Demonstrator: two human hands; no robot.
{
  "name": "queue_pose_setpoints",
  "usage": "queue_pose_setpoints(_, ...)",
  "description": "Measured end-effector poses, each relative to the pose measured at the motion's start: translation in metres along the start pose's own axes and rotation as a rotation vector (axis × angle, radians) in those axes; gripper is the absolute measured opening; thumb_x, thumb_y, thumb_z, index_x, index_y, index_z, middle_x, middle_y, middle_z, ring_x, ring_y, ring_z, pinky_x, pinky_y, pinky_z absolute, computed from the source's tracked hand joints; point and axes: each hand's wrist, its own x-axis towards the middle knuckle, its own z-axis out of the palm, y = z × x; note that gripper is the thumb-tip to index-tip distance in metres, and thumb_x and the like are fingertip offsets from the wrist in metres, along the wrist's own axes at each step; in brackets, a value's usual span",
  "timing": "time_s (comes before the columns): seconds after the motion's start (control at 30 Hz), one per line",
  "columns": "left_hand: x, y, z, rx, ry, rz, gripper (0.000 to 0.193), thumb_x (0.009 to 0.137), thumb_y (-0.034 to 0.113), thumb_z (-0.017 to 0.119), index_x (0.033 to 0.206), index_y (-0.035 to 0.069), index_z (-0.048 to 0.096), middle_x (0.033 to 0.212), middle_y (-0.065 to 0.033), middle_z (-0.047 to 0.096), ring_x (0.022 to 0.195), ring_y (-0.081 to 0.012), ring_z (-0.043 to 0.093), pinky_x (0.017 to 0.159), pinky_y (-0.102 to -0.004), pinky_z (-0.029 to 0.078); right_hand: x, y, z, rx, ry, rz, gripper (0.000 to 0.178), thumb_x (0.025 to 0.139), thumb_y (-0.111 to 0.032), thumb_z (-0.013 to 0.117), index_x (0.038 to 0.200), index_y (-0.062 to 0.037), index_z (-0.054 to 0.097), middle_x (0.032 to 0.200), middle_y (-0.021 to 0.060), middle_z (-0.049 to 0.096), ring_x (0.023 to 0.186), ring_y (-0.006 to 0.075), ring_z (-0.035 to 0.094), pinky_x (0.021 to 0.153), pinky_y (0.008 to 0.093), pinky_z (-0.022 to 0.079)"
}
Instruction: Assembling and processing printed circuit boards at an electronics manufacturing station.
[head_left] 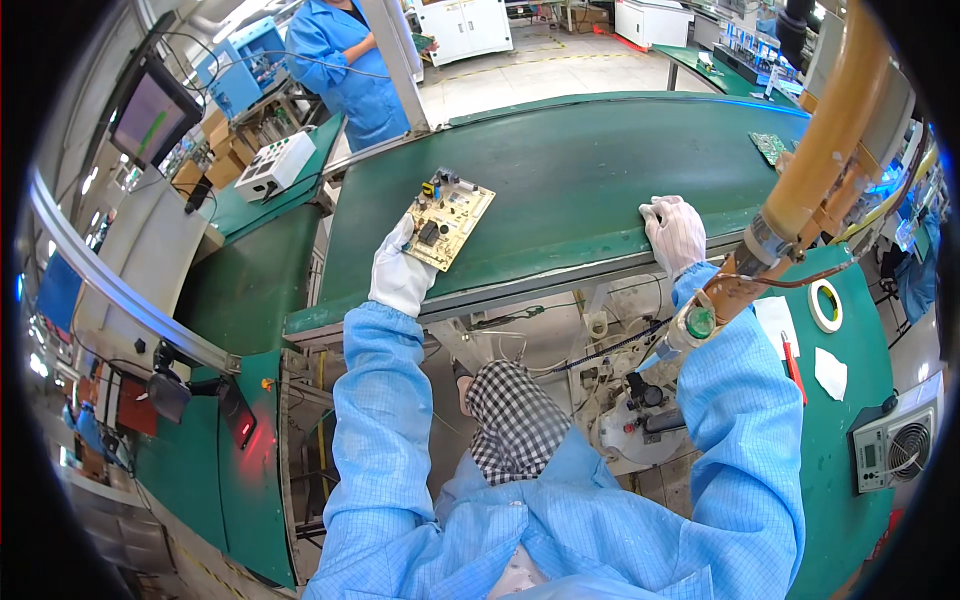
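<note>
My left hand, in a white glove, grips the lower left corner of a cream circuit board above the green conveyor belt. Components stand up from the board, among them a yellow part, a black block and tall parts along its far edge. My right hand, gloved in thin striped white, rests on the belt's near edge with its fingers curled. Whether anything lies under those fingers is hidden. Farther right on the belt lies a green circuit board.
A thick tan hose slants down in front of my right forearm. On the right table are a tape roll, a red-handled tool and a fan unit. Across the belt stands a person in blue. A monitor hangs left.
</note>
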Motion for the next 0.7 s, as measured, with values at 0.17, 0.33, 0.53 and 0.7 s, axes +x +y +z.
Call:
queue_pose_setpoints(0.17,0.000,0.002,-0.002,0.030,0.008,0.018,0.040,0.094,0.018,0.055,0.124,-0.009,0.050,0.128,-0.0206,0.055,0.119,-0.0326,0.054,0.104,-0.0453,0.041,-0.001,-0.003,0.005,-0.312,0.075,-0.114,0.020,0.085,-0.024,0.063,0.087,-0.0054,0.070,0.101,0.0112,0.067,0.095,0.0298,0.061,0.086,0.0394,0.047)
queue_pose_setpoints(0.33,0.000,0.002,-0.002,0.012,-0.002,-0.011,0.040,0.095,0.018,0.055,0.123,-0.009,0.050,0.128,-0.0203,0.055,0.118,-0.0324,0.054,0.104,-0.0455,0.041,0.001,-0.006,-0.001,-0.272,0.018,-0.079,0.019,0.086,-0.023,0.062,0.088,-0.0059,0.070,0.103,0.0112,0.066,0.096,0.0294,0.061,0.087,0.0389,0.047)
queue_pose_setpoints(0.53,-0.003,0.004,-0.001,-0.002,0.018,0.012,0.044,0.093,0.012,0.055,0.130,-0.009,0.045,0.131,-0.0203,0.053,0.119,-0.0324,0.053,0.104,-0.0460,0.042,0.003,-0.017,-0.005,-0.272,-0.034,-0.099,0.020,0.087,-0.024,0.062,0.089,-0.0059,0.070,0.102,0.0118,0.066,0.097,0.0297,0.061,0.088,0.0392,0.047)
queue_pose_setpoints(0.7,0.002,0.001,-0.009,-0.022,0.022,0.043,0.038,0.094,0.011,0.053,0.126,-0.010,0.048,0.128,-0.0215,0.054,0.115,-0.0335,0.055,0.101,-0.0467,0.044,0.005,-0.025,-0.011,-0.285,-0.062,-0.050,0.021,0.088,-0.024,0.061,0.089,-0.0054,0.069,0.104,0.0128,0.066,0.099,0.0302,0.060,0.089,0.0393,0.046)
